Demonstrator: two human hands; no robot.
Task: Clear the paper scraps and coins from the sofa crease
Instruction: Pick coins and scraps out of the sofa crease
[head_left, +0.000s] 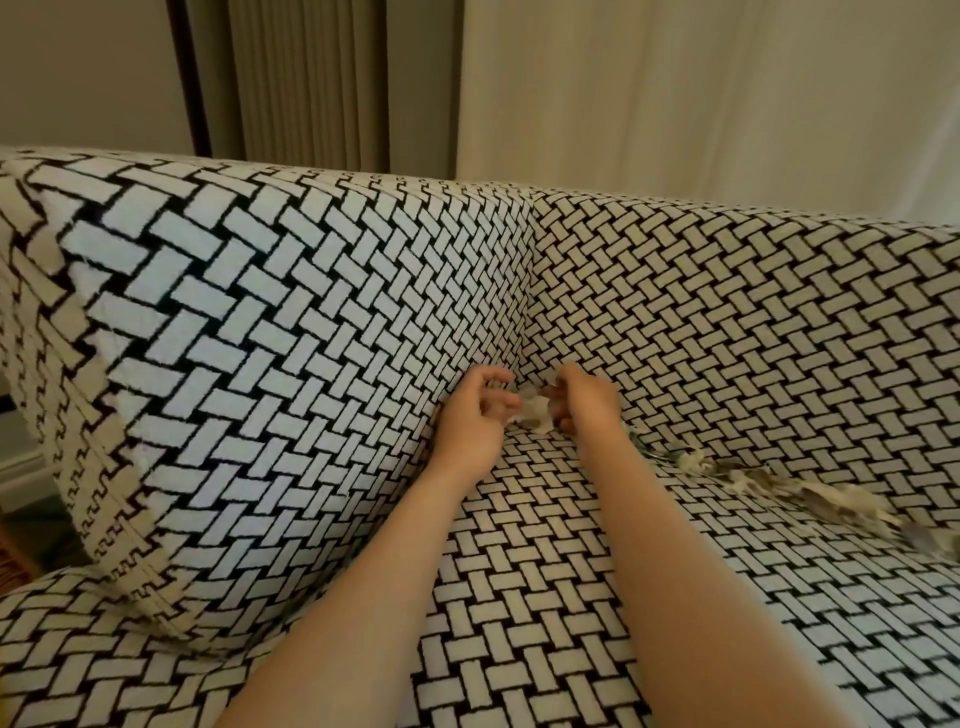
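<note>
In the corner of a sofa (727, 338) covered in black-and-white basket-weave cloth, we are looking down at a person's two bare arms, which are stretching from the bottom of the view to the spot where seat, backrest and side cushion are meeting. The left hand (475, 415) is lying against the foot of the side cushion (260, 338), its fingers curling and its forefinger standing clear of the others. Its fingertips are touching the left edge of a crumpled paper scrap (535, 410), but we cannot tell whether its grip is pinching the paper or only resting on it. The right hand (584, 402), just beside it, is showing us its back, and its grip is holding the right end of the same scrap, with the fingers curling down over it. The scrap is sitting between the two hands, right in the corner of the crease, and is touching the seat. Further right, well apart from the hands, a ragged line of paper scraps (810, 491) is lying along the crease between seat and backrest, trailing toward the right edge of the view. They are showing too blurred for us to tell whether any coins are lying among them. Behind the sofa a grey pleated curtain (311, 78) is hanging on the left and a pale curtain (675, 93) on the right
</note>
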